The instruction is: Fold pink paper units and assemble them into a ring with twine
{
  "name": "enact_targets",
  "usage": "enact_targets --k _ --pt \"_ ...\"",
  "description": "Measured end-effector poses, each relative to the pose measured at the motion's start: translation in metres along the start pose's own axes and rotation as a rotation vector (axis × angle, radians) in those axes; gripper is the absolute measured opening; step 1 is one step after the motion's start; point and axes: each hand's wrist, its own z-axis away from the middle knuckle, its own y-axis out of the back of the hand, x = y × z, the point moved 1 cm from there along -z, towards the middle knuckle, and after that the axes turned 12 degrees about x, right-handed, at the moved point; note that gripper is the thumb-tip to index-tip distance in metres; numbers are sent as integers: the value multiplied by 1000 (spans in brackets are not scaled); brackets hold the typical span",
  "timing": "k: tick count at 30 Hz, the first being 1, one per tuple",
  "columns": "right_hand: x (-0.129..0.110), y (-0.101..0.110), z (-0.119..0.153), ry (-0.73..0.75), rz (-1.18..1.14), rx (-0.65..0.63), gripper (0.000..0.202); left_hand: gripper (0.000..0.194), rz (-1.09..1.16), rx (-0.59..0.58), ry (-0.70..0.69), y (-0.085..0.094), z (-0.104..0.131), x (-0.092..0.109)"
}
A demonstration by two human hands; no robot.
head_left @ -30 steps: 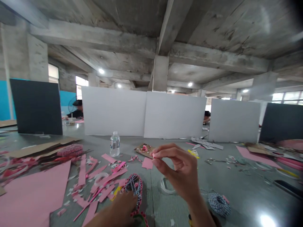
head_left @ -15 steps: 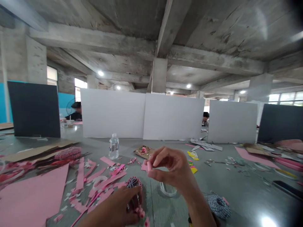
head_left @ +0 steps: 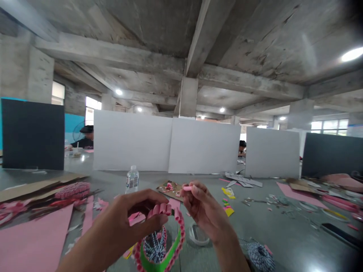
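My left hand [head_left: 121, 219] grips the upper edge of a ring-shaped piece [head_left: 182, 228], its thumb and fingers closed on it. Small pink rolls line the outside of this ring, and a green band runs round its inside. Black-and-white cord [head_left: 154, 249] shows through the opening. Between the thumb and fingertips of my right hand [head_left: 208, 213] is a small pink roll [head_left: 187, 188], held a little above and right of the ring, apart from it. My left hand and the lower frame edge hide parts of the ring.
Behind my hands stand a water bottle [head_left: 132, 179] and a cardboard piece [head_left: 162, 187] with pink bits. A white tape roll [head_left: 199, 236], a cord coil [head_left: 259, 257] and a phone [head_left: 340, 235] lie right. Pink sheets [head_left: 34, 241] cover the left; white boards [head_left: 132, 143] stand across the back.
My left hand has lifted the ring-shaped piece off the table and turned its opening towards me. My right hand has tilted, with the pink roll still pinched. The view has shifted slightly.
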Motion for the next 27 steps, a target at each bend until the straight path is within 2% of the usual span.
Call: enact_targets --k 4,8,10,16,20,25,27 --pt "1 -6 1 100 130 -27 21 29 63 53 -10 -5 5 6" --pt "3 -7 1 296 287 -54 17 24 136 42 -21 -8 5 9" --pt "3 -6 2 341 359 -43 14 20 156 40 -31 -9 4 8" --pt "-1 -3 3 376 575 -66 11 20 184 53 -31 -9 1 3" --pt "-4 -2 2 353 564 -53 13 21 184 72 -24 -10 0 3" --pt "-6 1 -1 364 599 -137 14 20 178 116 -36 -12 -1 3" --pt "-6 2 -2 348 582 -127 15 20 176 133 -42 -13 -2 3"
